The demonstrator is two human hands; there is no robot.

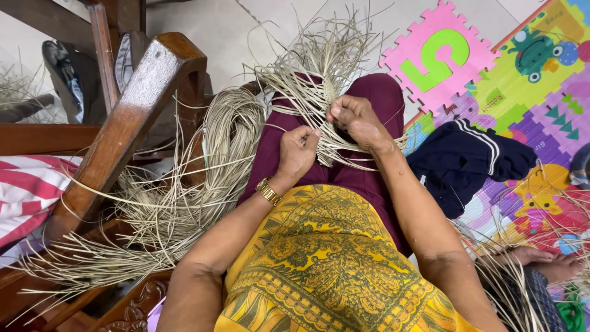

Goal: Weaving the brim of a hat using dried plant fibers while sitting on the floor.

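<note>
The right hand (356, 120) covers the middle of the straw bundle (319, 74), hiding what its fingers pinch. The foot (550, 263) at near right lies half under loose straw. The striped cloth (27, 190) is cut off at the left edge.

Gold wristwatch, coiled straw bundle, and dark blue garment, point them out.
gold wristwatch (268, 191), head view, on its band at the left wrist.
coiled straw bundle (230, 132), head view, on the coil's strands.
dark blue garment (458, 163), head view, on its middle folds.

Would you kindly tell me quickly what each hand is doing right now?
Left hand: closed, pinching pale straw strands.
Right hand: closed, gripping the same straw strands.
</note>
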